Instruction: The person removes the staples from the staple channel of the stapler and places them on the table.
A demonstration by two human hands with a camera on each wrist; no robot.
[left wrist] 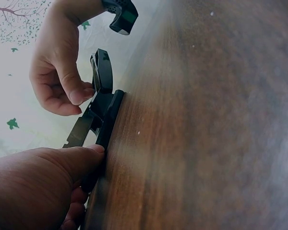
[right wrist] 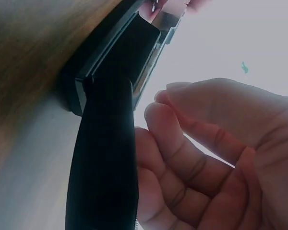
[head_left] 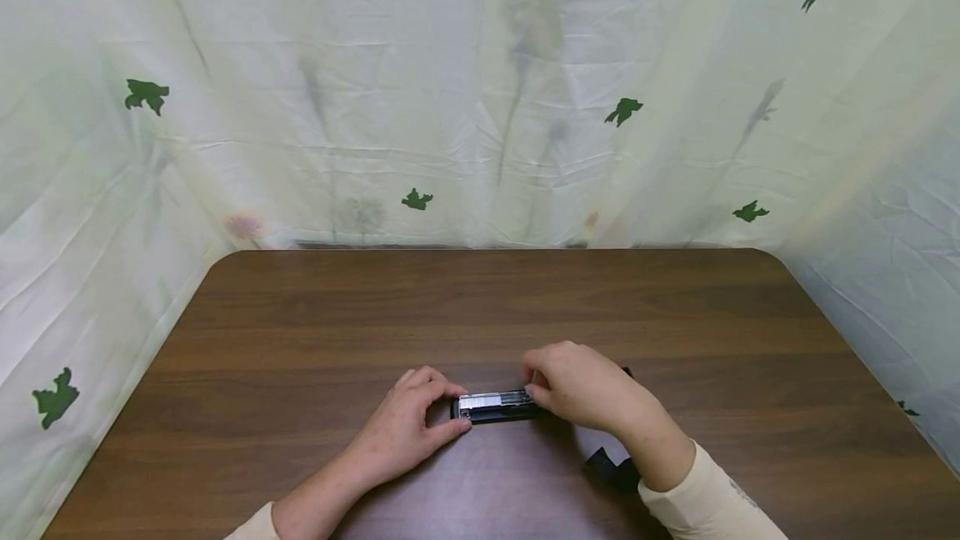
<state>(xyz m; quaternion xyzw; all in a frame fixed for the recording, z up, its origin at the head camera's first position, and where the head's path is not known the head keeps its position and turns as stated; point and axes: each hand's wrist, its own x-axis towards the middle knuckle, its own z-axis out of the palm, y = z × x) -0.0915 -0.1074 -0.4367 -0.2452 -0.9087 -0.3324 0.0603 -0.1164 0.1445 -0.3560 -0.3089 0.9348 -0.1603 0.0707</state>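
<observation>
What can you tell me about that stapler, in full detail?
The stapler is black and plastic-looking, with a silvery, metallic-looking rail. It is open: the cover is swung back, exposing the rail. Its long base lies on the wood-patterned tabletop, crosswise in the head view. The left grip holds one end; the right grip is close to the other, but whether it touches is unclear.

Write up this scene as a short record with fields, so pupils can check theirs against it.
Main object: black stapler, opened
Top arm: swung back from the base
Left hand: grips one end of the stapler between thumb and fingers
Right hand: fingers curled beside the opened stapler; whether they pinch any part is unclear
Surface: brown wood-grain table
Backdrop: pale hanging cloth with green shapes
</observation>
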